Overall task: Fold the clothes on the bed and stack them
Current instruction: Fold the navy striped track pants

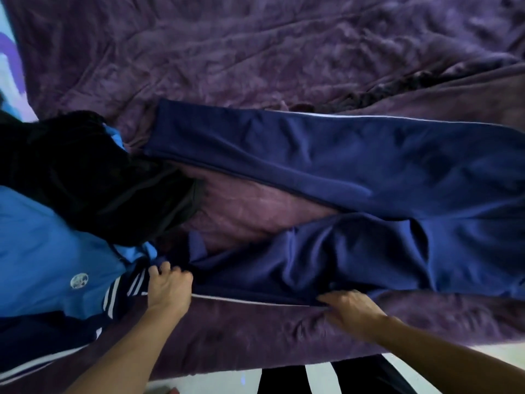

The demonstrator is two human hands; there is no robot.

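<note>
1. Near edge: the bed's front edge runs along the bottom of the view, and a strip of pale floor (216, 382) shows below it.
2. Open room: the purple blanket (255, 52) lies bare and creased across the whole far half of the bed. A smaller wedge of bare blanket shows between the two trouser legs, and a band of it lies between the near leg and the bed's front edge.
3. Task item: one pair of navy track trousers (369, 166) lies spread across the middle of the bed. The legs point left and the waist end runs out of view at the right. The far leg lies flat. The near leg is bunched and wrinkled.
4. Left side: a pile takes up the left edge. It contains one black garment (71, 172) lying on one light blue jacket (42, 265) with white stripes and a round badge (79, 280). The black garment lies just beside the far leg's cuff.
5. Left hand (167, 288): the fingers curl down into the fabric and grasp the near leg's cuff end, just beside the jacket's stripes.
6. Right hand (352, 311): it rests at the near leg's front seam, with fingertips touching the fabric. Whether it pinches the cloth cannot be determined.
7. Count: two hands, one pair of trousers, two piled garments, one blanket.
</note>
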